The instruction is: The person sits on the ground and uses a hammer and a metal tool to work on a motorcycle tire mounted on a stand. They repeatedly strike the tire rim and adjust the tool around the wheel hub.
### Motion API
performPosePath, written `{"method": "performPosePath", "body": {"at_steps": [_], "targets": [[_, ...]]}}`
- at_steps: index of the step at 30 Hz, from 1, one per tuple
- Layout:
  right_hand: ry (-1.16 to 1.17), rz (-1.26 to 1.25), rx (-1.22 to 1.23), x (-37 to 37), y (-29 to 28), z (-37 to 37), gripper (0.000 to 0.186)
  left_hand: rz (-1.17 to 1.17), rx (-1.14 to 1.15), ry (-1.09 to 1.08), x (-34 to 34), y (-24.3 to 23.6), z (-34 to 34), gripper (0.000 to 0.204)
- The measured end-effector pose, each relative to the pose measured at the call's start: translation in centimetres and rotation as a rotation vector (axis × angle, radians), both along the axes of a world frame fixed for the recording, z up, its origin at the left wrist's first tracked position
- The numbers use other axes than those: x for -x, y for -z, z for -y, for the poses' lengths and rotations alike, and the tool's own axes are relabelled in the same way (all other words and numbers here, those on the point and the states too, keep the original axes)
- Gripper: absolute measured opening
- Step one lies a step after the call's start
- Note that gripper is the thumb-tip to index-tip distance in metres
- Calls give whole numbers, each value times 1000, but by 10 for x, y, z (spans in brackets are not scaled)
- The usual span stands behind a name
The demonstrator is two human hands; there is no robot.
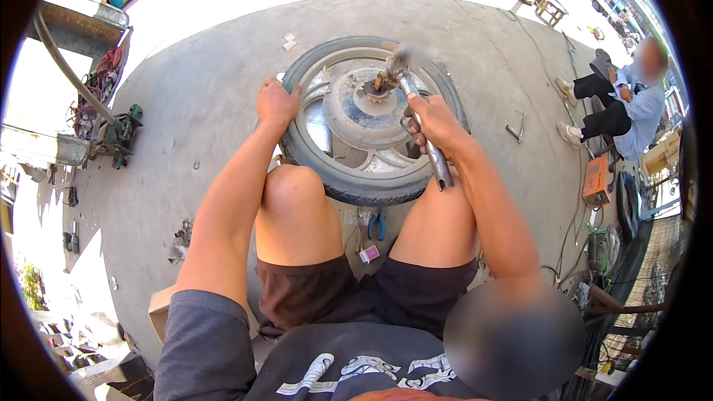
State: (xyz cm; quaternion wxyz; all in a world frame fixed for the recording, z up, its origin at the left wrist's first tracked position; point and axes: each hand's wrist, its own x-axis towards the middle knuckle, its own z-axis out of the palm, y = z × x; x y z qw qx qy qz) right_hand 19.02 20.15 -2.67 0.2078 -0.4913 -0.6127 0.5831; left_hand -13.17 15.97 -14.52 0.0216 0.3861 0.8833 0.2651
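Note:
A wheel with a black tyre (297,156) and a dusty cast metal rim lies flat on the ground before my knees. My left hand (278,104) grips the tyre at its left side, the thumb toward the rim. Across the wheel's right side, my right hand (437,125) is closed round a hammer (407,83) with a tubular steel handle, its hollow end toward me. The hammer's head is partly blurred and stands close to the axle (378,87), which sticks up from the wide hub (356,122). Whether head and axle touch, I cannot tell.
Blue-handled pliers (377,227) and a small pink-and-white box (369,254) lie between my knees. A metal tool (516,131) lies right of the wheel. A seated person (631,104), an orange box (596,180) and cables are farther right. A green vise (119,137) stands left.

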Motion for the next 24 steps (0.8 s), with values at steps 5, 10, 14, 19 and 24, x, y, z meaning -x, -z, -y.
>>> {"method": "performPosePath", "body": {"at_steps": [5, 10, 14, 19, 24], "targets": [[41, -79, -14, -3, 5, 5, 40, -18, -11, 13, -1, -3, 4, 65], [10, -51, -31, -1, 1, -2, 41, -2, -35, -7, -2, -8, -3, 66], [-30, 18, 42, -2, 11, -1, 40, -1, -1, -6, -1, 4, 1, 66], [7, -37, 18, -4, 15, 0, 42, -50, -18, -5, 1, 13, 1, 64], [92, -118, -134, -8, 10, 6, 42, -41, -41, 21, -5, 6, -6, 63]]}}
